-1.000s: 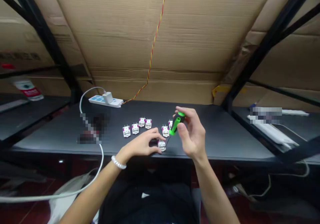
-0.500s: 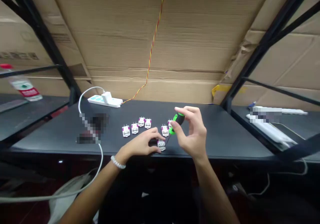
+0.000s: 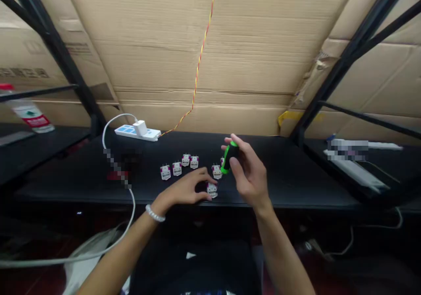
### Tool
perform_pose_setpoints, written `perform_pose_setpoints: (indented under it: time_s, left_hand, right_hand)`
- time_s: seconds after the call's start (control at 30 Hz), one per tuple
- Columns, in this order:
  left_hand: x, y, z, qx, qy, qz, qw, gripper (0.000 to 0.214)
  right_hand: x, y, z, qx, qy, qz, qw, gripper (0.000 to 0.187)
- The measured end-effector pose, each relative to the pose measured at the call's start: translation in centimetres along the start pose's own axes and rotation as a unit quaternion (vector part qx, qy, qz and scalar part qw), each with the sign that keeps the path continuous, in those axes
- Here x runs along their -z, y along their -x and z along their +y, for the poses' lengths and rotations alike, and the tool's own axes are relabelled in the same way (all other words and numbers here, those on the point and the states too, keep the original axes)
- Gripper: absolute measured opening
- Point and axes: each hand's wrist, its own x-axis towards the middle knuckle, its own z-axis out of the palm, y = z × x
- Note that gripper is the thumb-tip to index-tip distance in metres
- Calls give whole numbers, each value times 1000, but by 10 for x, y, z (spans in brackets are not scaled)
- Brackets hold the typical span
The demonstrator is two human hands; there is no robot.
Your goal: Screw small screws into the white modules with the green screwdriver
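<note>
1. The dark workbench (image 3: 296,189) lies under both hands, with a row of white connector modules (image 3: 186,160) just left of your right-hand grip.
2. Your right hand (image 3: 250,172) clenches a green-and-black screwdriver (image 3: 231,156), apparently to aim its shaft down.
3. Your left hand (image 3: 184,189) curves over the nearest module (image 3: 212,190), seemingly steadying it, though you cannot tell if it grips.
</note>
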Motion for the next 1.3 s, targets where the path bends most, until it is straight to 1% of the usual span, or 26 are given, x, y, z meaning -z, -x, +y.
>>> perform_pose_setpoints:
  time_s: [0.07, 0.17, 0.23, 0.27, 0.37, 0.43, 0.47, 0.57, 0.63, 0.73, 0.8, 0.87, 0.97, 1.0, 1.03, 1.13, 1.2, 1.23, 1.3]
  left_hand:
    - [0, 0, 1, 1, 1, -1, 1000, 38]
    - [1, 0, 3, 5, -3, 3, 1000, 37]
    - [1, 0, 3, 8, -5, 3, 1000, 37]
    - [1, 0, 4, 10, -4, 2, 1000, 37]
    - [1, 0, 3, 10, 5, -1, 1000, 36]
    - [1, 0, 3, 9, 7, -1, 1000, 37]
    - [1, 0, 2, 7, 7, 0, 1000, 37]
    - [0, 0, 2, 8, 3, 1, 1000, 38]
    - [0, 0, 2, 12, 2, 0, 1000, 38]
    - [1, 0, 2, 16, 4, -3, 1000, 38]
    - [1, 0, 2, 11, 6, -3, 1000, 38]
    - [0, 0, 1, 8, 4, 0, 1000, 38]
    - [0, 0, 1, 10, -2, -2, 1000, 39]
    - [0, 0, 1, 11, -3, -2, 1000, 38]
    - [0, 0, 2, 10, -3, -1, 1000, 37]
    - [0, 0, 2, 5, 2, 2, 1000, 37]
    - [0, 0, 1, 7, 4, 2, 1000, 38]
    - [0, 0, 1, 7, 4, 1, 1000, 38]
    - [0, 0, 2, 8, -2, 4, 1000, 38]
  right_hand:
    - [0, 0, -1, 6, -6, -1, 1000, 49]
    - [0, 0, -2, 35, 59, 43, 997, 45]
    - [0, -1, -3, 42, 82, 65, 994, 43]
    - [0, -1, -3, 37, 74, 63, 995, 41]
    - [1, 0, -2, 12, 9, 26, 1000, 40]
    - [0, 1, -2, 12, -18, 19, 1000, 41]
    - [0, 1, -2, 20, -12, 28, 999, 39]
    - [-1, 0, -3, 40, 54, 65, 996, 39]
    - [-2, 0, -2, 37, 68, 75, 994, 38]
    - [-2, 0, -2, 14, 10, 46, 999, 42]
    - [-2, 0, -2, 14, -16, 22, 1000, 46]
    - [-1, -1, -4, 27, 8, 26, 999, 45]
    - [1, -1, -5, 48, 88, 72, 992, 40]
    - [1, -1, -5, 48, 101, 79, 991, 39]
    - [2, -1, -4, 46, 99, 76, 991, 39]
    - [3, 0, -3, 36, 45, 25, 998, 44]
    - [3, 0, -3, 39, 24, 9, 999, 45]
    - [3, 0, -4, 43, 32, 15, 998, 44]
    - [2, -1, -6, 49, 76, 49, 995, 42]
